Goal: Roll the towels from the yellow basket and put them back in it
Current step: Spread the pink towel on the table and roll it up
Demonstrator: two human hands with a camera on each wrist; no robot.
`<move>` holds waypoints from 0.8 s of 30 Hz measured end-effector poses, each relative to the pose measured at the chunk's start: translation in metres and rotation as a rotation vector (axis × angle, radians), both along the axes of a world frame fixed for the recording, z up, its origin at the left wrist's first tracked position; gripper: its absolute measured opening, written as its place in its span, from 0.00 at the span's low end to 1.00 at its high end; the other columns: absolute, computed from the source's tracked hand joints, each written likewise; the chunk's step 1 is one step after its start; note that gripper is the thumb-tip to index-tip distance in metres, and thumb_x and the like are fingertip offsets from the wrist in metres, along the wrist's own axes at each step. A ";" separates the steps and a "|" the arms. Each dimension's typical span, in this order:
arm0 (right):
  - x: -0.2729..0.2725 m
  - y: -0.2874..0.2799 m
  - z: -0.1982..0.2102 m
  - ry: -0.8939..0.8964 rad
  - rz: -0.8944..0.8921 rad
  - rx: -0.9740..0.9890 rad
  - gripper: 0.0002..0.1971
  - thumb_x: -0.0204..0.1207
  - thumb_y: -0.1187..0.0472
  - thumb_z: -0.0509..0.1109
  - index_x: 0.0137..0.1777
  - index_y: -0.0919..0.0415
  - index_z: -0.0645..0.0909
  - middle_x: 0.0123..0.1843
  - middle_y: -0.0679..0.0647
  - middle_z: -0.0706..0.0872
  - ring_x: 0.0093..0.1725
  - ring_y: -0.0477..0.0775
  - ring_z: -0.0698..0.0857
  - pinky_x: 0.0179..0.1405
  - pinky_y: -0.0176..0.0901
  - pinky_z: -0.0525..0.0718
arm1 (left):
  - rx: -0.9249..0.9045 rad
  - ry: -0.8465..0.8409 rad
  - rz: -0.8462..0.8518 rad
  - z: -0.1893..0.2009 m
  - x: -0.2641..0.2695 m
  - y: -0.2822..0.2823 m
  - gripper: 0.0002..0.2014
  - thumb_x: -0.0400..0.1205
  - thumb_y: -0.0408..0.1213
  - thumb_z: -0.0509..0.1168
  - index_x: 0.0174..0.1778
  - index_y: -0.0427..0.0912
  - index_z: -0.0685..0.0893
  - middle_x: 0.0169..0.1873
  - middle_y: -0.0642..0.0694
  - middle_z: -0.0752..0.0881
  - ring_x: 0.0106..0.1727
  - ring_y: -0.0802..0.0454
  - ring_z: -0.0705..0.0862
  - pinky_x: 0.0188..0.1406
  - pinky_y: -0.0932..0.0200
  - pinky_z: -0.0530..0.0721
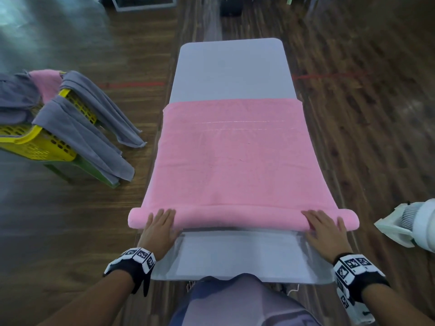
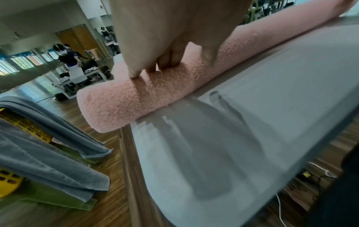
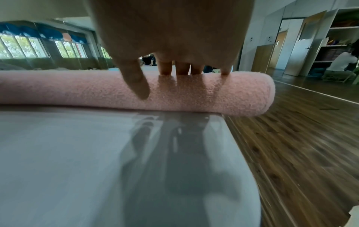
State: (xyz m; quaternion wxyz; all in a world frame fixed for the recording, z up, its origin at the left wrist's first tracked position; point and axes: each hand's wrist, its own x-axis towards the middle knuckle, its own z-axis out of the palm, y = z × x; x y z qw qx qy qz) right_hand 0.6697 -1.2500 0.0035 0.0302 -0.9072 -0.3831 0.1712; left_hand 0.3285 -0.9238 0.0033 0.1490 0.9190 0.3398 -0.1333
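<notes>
Pink terry under both palms: left hand (image 1: 158, 228) and right hand (image 1: 326, 229) lie flat, fingers straight, pressing on the rolled part of the pink towel (image 1: 235, 158), not gripping it. Each hand sits near its own end of the roll (image 1: 242, 216). Wrist views confirm it: fingertips (image 2: 134, 75) dent the pile, thumb alongside, nothing pinched

Roll runs across the table (image 1: 231, 69) close to its near edge, both ends overhanging the left and right edges. Only a few turns in; most of the towel lies flat toward the far edge, with bare table beyond it

Step in hand, as I read it: rolling, early stage. Next move calls for even forward push from both palms so the roll tracks straight and stays tight; uneven pressure would likely cone it. Overhanging ends may sag, watch those

Yellow basket (image 1: 35, 142) stands off the table's left side on a green stool (image 1: 94, 170), grey towels (image 1: 77, 128) draped over its rim, another pink one (image 1: 47, 82) behind them. Those look unrolled, so plenty of the task left. White fan (image 1: 414, 223) off the right edge
</notes>
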 end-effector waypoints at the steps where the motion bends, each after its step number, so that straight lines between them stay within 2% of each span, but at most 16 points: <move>1: -0.004 -0.004 -0.004 0.006 0.005 -0.022 0.27 0.72 0.53 0.71 0.73 0.49 0.74 0.72 0.47 0.77 0.76 0.54 0.71 0.76 0.71 0.56 | 0.009 0.035 -0.037 -0.001 -0.003 -0.003 0.28 0.81 0.47 0.64 0.75 0.39 0.72 0.73 0.43 0.76 0.76 0.40 0.71 0.78 0.42 0.60; 3: -0.007 -0.009 -0.010 0.008 -0.022 -0.037 0.26 0.66 0.55 0.75 0.66 0.48 0.79 0.64 0.48 0.83 0.69 0.56 0.78 0.75 0.72 0.60 | 0.055 0.050 -0.049 0.001 -0.007 -0.006 0.21 0.72 0.46 0.63 0.59 0.43 0.84 0.54 0.47 0.87 0.58 0.43 0.84 0.66 0.46 0.72; 5: -0.002 -0.004 -0.005 0.006 -0.036 -0.096 0.22 0.69 0.52 0.72 0.65 0.45 0.78 0.62 0.45 0.83 0.66 0.53 0.78 0.76 0.67 0.59 | 0.080 0.057 -0.042 0.007 -0.003 -0.005 0.18 0.69 0.48 0.55 0.45 0.48 0.86 0.41 0.52 0.87 0.45 0.46 0.84 0.54 0.49 0.76; 6: 0.003 0.001 -0.003 0.003 -0.028 -0.126 0.22 0.71 0.49 0.68 0.66 0.43 0.76 0.64 0.44 0.82 0.67 0.52 0.76 0.77 0.66 0.57 | 0.100 0.041 -0.044 0.008 -0.001 -0.001 0.18 0.70 0.49 0.52 0.43 0.48 0.85 0.40 0.52 0.87 0.44 0.46 0.83 0.54 0.48 0.77; 7: 0.008 0.006 -0.001 0.001 -0.025 -0.127 0.21 0.73 0.49 0.66 0.68 0.42 0.75 0.66 0.44 0.80 0.69 0.51 0.74 0.78 0.66 0.55 | 0.114 0.023 -0.043 0.010 0.003 0.003 0.19 0.72 0.48 0.51 0.46 0.47 0.86 0.42 0.51 0.87 0.46 0.45 0.84 0.57 0.46 0.76; 10: 0.017 0.016 0.003 -0.025 -0.067 -0.007 0.21 0.81 0.49 0.60 0.75 0.44 0.70 0.76 0.46 0.72 0.77 0.51 0.67 0.78 0.72 0.51 | 0.118 -0.057 0.019 0.014 0.012 0.009 0.20 0.82 0.44 0.51 0.62 0.43 0.82 0.57 0.46 0.85 0.59 0.43 0.82 0.67 0.41 0.74; 12: 0.015 0.015 0.001 -0.009 -0.055 -0.011 0.26 0.82 0.41 0.59 0.78 0.44 0.66 0.79 0.44 0.68 0.80 0.49 0.63 0.77 0.70 0.46 | 0.100 -0.075 0.024 0.013 0.013 0.005 0.20 0.84 0.47 0.55 0.66 0.40 0.80 0.61 0.44 0.84 0.63 0.42 0.81 0.69 0.39 0.74; 13: 0.011 0.012 -0.001 0.000 -0.043 -0.044 0.28 0.80 0.40 0.62 0.79 0.43 0.65 0.79 0.44 0.69 0.80 0.49 0.63 0.77 0.69 0.46 | 0.093 -0.063 -0.007 0.011 0.009 0.001 0.21 0.82 0.47 0.62 0.66 0.39 0.80 0.60 0.43 0.85 0.63 0.41 0.81 0.68 0.38 0.75; 15: 0.004 0.005 -0.005 -0.016 -0.020 -0.082 0.29 0.73 0.45 0.70 0.75 0.43 0.71 0.74 0.45 0.76 0.76 0.51 0.70 0.77 0.71 0.52 | 0.058 -0.010 -0.062 0.007 0.000 -0.006 0.22 0.72 0.45 0.71 0.61 0.40 0.83 0.55 0.45 0.86 0.57 0.41 0.84 0.64 0.41 0.78; 17: 0.004 0.003 -0.005 -0.032 -0.018 -0.104 0.25 0.69 0.48 0.72 0.68 0.43 0.77 0.66 0.44 0.82 0.69 0.52 0.75 0.76 0.72 0.55 | 0.067 0.047 -0.074 0.007 -0.004 -0.006 0.19 0.67 0.44 0.65 0.52 0.44 0.84 0.47 0.49 0.87 0.50 0.44 0.84 0.57 0.47 0.78; 19: 0.009 0.008 0.001 -0.028 -0.008 -0.138 0.21 0.73 0.48 0.67 0.66 0.41 0.77 0.64 0.42 0.82 0.68 0.51 0.75 0.78 0.69 0.50 | 0.067 0.088 -0.064 0.011 0.002 0.000 0.21 0.69 0.49 0.54 0.51 0.48 0.84 0.46 0.52 0.87 0.50 0.46 0.83 0.55 0.50 0.75; 21: 0.019 0.017 0.008 -0.030 -0.009 -0.140 0.18 0.79 0.50 0.59 0.69 0.39 0.75 0.69 0.41 0.79 0.72 0.49 0.71 0.79 0.69 0.45 | 0.089 0.076 -0.062 0.013 0.011 0.009 0.24 0.76 0.49 0.48 0.61 0.48 0.81 0.55 0.50 0.85 0.59 0.47 0.80 0.64 0.49 0.70; 23: 0.025 0.023 0.010 -0.037 -0.051 -0.063 0.20 0.84 0.50 0.53 0.75 0.40 0.70 0.77 0.42 0.72 0.77 0.47 0.66 0.80 0.70 0.45 | 0.099 0.004 -0.003 0.012 0.019 0.016 0.22 0.85 0.45 0.47 0.73 0.43 0.73 0.68 0.46 0.78 0.70 0.45 0.74 0.75 0.45 0.62; 24: 0.026 0.024 0.009 -0.020 -0.067 -0.037 0.21 0.85 0.47 0.52 0.77 0.41 0.67 0.79 0.42 0.69 0.79 0.47 0.64 0.80 0.70 0.46 | 0.098 -0.013 0.019 0.011 0.021 0.017 0.22 0.88 0.45 0.48 0.77 0.41 0.68 0.73 0.44 0.74 0.75 0.44 0.70 0.78 0.43 0.59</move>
